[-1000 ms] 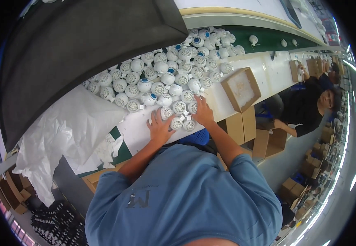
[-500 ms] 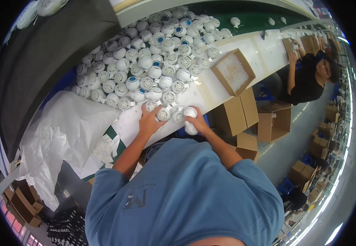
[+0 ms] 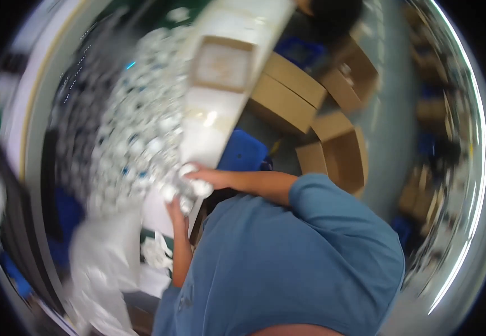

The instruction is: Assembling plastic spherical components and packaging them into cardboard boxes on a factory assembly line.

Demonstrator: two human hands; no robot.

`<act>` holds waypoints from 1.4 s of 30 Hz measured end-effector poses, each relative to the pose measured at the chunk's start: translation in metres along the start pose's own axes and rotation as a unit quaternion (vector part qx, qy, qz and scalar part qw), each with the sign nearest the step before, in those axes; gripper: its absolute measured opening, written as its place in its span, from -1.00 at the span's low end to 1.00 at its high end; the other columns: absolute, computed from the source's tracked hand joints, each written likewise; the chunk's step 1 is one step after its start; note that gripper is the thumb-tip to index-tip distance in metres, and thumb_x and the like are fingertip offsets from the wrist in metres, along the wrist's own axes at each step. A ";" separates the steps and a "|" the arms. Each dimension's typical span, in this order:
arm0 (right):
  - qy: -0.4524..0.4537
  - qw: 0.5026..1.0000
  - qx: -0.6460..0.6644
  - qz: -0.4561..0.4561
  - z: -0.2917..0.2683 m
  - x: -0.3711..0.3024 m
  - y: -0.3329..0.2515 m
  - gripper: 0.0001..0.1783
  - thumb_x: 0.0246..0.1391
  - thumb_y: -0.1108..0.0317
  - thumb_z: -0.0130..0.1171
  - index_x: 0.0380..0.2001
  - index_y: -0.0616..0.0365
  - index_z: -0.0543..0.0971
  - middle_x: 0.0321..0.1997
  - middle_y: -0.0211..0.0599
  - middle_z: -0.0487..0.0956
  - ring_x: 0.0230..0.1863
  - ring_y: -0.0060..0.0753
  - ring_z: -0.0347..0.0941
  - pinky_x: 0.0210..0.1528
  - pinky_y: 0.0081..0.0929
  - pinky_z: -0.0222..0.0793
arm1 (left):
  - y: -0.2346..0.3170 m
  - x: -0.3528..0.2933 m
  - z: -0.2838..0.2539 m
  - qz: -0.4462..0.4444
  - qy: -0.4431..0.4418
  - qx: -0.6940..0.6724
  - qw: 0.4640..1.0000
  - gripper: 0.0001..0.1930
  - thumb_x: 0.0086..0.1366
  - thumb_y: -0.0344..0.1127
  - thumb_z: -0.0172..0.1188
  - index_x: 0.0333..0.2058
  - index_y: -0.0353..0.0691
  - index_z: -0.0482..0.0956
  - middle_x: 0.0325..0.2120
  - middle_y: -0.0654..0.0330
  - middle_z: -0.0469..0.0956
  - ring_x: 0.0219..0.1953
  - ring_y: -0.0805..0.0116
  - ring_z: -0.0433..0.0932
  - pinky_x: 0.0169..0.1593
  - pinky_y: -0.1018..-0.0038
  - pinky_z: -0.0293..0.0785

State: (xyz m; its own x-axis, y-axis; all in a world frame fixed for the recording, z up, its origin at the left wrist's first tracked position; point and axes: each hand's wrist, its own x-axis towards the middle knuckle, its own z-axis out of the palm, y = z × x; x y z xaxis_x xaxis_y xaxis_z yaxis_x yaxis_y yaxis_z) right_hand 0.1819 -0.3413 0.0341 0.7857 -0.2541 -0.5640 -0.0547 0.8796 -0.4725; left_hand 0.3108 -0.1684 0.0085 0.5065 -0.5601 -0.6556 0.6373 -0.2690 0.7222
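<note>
At the near edge of the white table, several white ball-shaped units with perforated grilles are gathered between my hands, smeared by motion. My right hand comes from the right, its fingers closed round white ball-shaped units. Below and to the left, my left hand grips more of these white balls. The two clusters touch or nearly touch; how many balls each hand has is blurred. A large pile of the same balls, some with blue centres, spreads over the table just beyond my hands.
An open cardboard box with whitish contents stands on the table. Larger cardboard boxes and a blue plastic stool are to the right. A translucent plastic bag drapes at the left. Part of another person shows at the top.
My view has turned clockwise, so the table now runs more upright in the picture. My hands have drawn close together with the white balls, which were held apart before.
</note>
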 end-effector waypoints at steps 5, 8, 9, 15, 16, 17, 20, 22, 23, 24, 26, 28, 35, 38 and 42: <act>0.026 0.997 0.008 -0.067 -0.048 -0.056 -0.002 -0.33 0.09 0.23 0.26 0.24 0.02 0.25 0.08 -0.26 0.42 0.13 -0.37 0.36 0.12 -0.36 0.35 | 0.009 -0.027 0.072 0.021 -0.060 0.047 0.997 -0.45 0.26 -0.33 0.18 0.20 -0.27 0.25 0.05 0.02 0.43 0.01 0.21 0.49 0.02 0.33 0.49; 0.066 0.988 0.026 -0.140 -0.114 -0.102 -0.001 -0.33 0.09 0.22 0.25 0.24 0.01 0.25 0.08 -0.26 0.43 0.14 -0.37 0.35 0.13 -0.36 0.33 | -0.040 -0.010 0.115 0.161 -0.125 0.291 0.935 -0.42 0.20 -0.38 0.25 0.19 -0.27 0.29 0.05 0.04 0.43 0.00 0.26 0.48 0.08 0.37 0.41; 0.095 0.979 0.030 -0.176 -0.137 -0.129 0.002 -0.33 0.11 0.22 0.23 0.25 0.01 0.23 0.08 -0.27 0.43 0.15 -0.37 0.33 0.15 -0.38 0.32 | -0.049 -0.011 0.138 0.161 -0.146 0.306 0.927 -0.42 0.20 -0.38 0.25 0.19 -0.27 0.29 0.05 0.04 0.43 0.00 0.26 0.48 0.08 0.37 0.41; 0.171 0.869 0.400 -0.235 -0.297 -0.304 0.092 -0.52 0.17 0.03 0.10 0.07 0.02 0.41 -0.16 -0.20 0.59 -0.38 -0.18 0.60 -0.42 -0.14 0.59 | -0.181 -0.065 0.356 0.015 -0.470 0.461 0.753 -0.36 0.07 -0.28 0.40 0.11 -0.33 0.39 -0.07 0.10 0.53 -0.03 0.28 0.50 0.09 0.39 0.39; 0.191 0.832 0.436 -0.285 -0.326 -0.329 0.113 -0.52 0.18 -0.01 0.08 0.07 0.02 0.42 -0.16 -0.20 0.60 -0.33 -0.17 0.60 -0.35 -0.11 0.59 | -0.220 -0.071 0.389 0.023 -0.522 0.462 0.717 -0.34 0.05 -0.24 0.42 0.12 -0.35 0.40 -0.09 0.09 0.54 -0.06 0.28 0.52 0.07 0.39 0.41; 0.211 0.788 0.473 -0.332 -0.347 -0.351 0.132 -0.51 0.19 -0.04 0.05 0.06 0.02 0.43 -0.17 -0.21 0.61 -0.28 -0.16 0.60 -0.28 -0.08 0.59 | -0.259 -0.077 0.419 0.026 -0.571 0.461 0.678 -0.31 0.04 -0.21 0.44 0.12 -0.36 0.40 -0.10 0.07 0.55 -0.08 0.27 0.54 0.05 0.38 0.43; 0.292 0.665 0.567 -0.388 -0.400 -0.416 0.155 -0.49 0.21 -0.07 0.01 0.10 -0.01 0.41 -0.05 -0.22 0.58 -0.12 -0.15 0.57 -0.11 -0.01 0.54 | -0.343 -0.130 0.513 0.037 -0.627 0.523 0.576 -0.25 0.00 -0.15 0.47 0.16 -0.29 0.39 -0.13 0.04 0.58 -0.12 0.26 0.56 0.01 0.36 0.46; 0.381 0.592 0.515 -0.488 -0.441 -0.452 0.167 -0.45 0.22 -0.10 -0.02 0.15 -0.01 0.37 0.07 -0.18 0.52 0.08 -0.12 0.47 0.10 0.10 0.39 | -0.384 -0.162 0.554 -0.158 -0.551 0.592 0.567 -0.31 0.07 -0.16 0.41 0.17 -0.20 0.40 -0.19 0.09 0.60 -0.21 0.34 0.57 -0.13 0.42 0.49; 0.382 0.587 0.519 -0.490 -0.464 -0.465 0.167 -0.45 0.22 -0.10 -0.02 0.15 -0.01 0.37 0.07 -0.18 0.52 0.08 -0.12 0.47 0.10 0.10 0.39 | -0.407 -0.158 0.555 -0.160 -0.552 0.595 0.562 -0.31 0.07 -0.16 0.41 0.17 -0.20 0.40 -0.19 0.09 0.60 -0.21 0.34 0.57 -0.13 0.42 0.49; 0.383 0.553 0.552 -0.492 -0.489 -0.474 0.164 -0.44 0.21 -0.08 0.01 0.15 0.01 0.37 0.09 -0.19 0.51 0.12 -0.13 0.44 0.15 0.10 0.33 | -0.430 -0.145 0.548 -0.117 -0.566 0.579 0.575 -0.36 0.11 -0.18 0.38 0.16 -0.18 0.41 -0.22 0.12 0.60 -0.24 0.38 0.55 -0.18 0.45 0.48; 0.374 0.522 0.603 -0.473 -0.527 -0.467 0.171 -0.43 0.19 -0.07 0.04 0.15 0.03 0.37 0.12 -0.20 0.50 0.17 -0.15 0.41 0.21 0.10 0.26 | -0.454 -0.121 0.518 -0.038 -0.571 0.559 0.600 -0.46 0.18 -0.23 0.31 0.14 -0.16 0.43 -0.28 0.18 0.59 -0.31 0.46 0.52 -0.28 0.51 0.46; 0.553 0.600 0.516 -0.259 -0.557 -0.433 0.171 -0.41 0.11 0.07 0.16 0.16 0.09 0.38 0.14 -0.10 0.48 0.24 -0.09 0.33 0.28 0.01 0.18 | -0.424 -0.113 0.466 -0.118 -0.565 0.529 0.622 -0.56 0.24 -0.40 0.19 0.11 -0.23 0.44 -0.30 0.28 0.54 -0.44 0.60 0.41 -0.42 0.56 0.39; 0.657 0.710 -0.248 -0.046 -0.676 -0.362 0.226 -0.21 -0.18 0.35 0.28 0.22 0.14 0.32 0.21 -0.02 0.42 0.19 0.04 0.37 0.23 -0.21 0.28 | -0.169 -0.051 0.219 0.067 -0.270 0.782 0.558 -0.73 0.25 -0.48 0.07 -0.07 -0.23 0.57 -0.14 0.02 0.59 -0.09 0.16 0.60 0.00 0.36 0.51; 0.548 0.771 -0.310 0.091 -0.730 -0.348 0.232 -0.27 -0.05 0.24 0.28 0.25 -0.15 0.30 0.11 -0.04 0.50 0.14 0.11 0.40 0.17 -0.13 0.31 | -0.098 -0.090 0.136 0.093 -0.031 0.821 0.562 -0.71 0.21 -0.45 0.06 -0.08 -0.23 0.57 -0.21 0.03 0.61 -0.11 0.18 0.61 -0.02 0.34 0.51; 0.531 0.646 -0.494 0.237 -0.752 -0.307 0.227 -0.61 0.02 0.19 0.24 -0.07 0.02 0.47 -0.06 -0.08 0.57 0.04 0.05 0.48 0.02 -0.07 0.44 | -0.096 -0.144 -0.002 -0.002 0.106 0.746 0.657 -0.75 0.26 -0.42 0.04 -0.11 -0.24 0.58 -0.24 0.07 0.61 -0.22 0.27 0.63 -0.12 0.40 0.54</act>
State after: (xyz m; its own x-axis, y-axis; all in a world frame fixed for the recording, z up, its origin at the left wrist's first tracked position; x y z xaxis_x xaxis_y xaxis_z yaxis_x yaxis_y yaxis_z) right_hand -0.5347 -0.3656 -0.4094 -0.3013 -0.6454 -0.7019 -0.9134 0.4066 0.0183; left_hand 0.1776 -0.0602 0.0333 0.6766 -0.4783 -0.5598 -0.5606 -0.8275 0.0295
